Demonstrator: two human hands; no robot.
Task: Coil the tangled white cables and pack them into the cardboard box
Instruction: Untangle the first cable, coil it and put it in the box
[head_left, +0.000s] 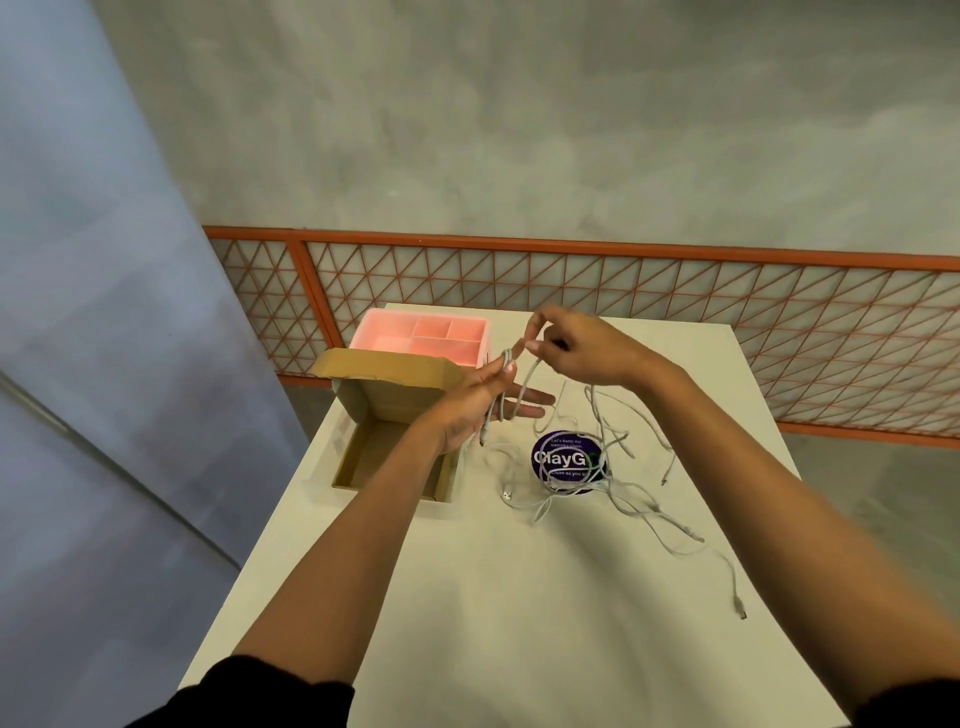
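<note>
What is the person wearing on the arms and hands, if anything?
The left hand and the right hand wear no gloves, and no ring or watch shows. The black left sleeve and black right sleeve end near the elbows.

Soft, even, shadowless daylight; mild overall blur, wide-angle bending at the edges, washed-out white tabletop (519, 597).

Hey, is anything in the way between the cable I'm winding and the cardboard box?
Nothing visible. The cardboard box sits open right beside the left hand holding the coiled cable, its lid flap raised on the far side; your forearm hides part of the inside.
</note>
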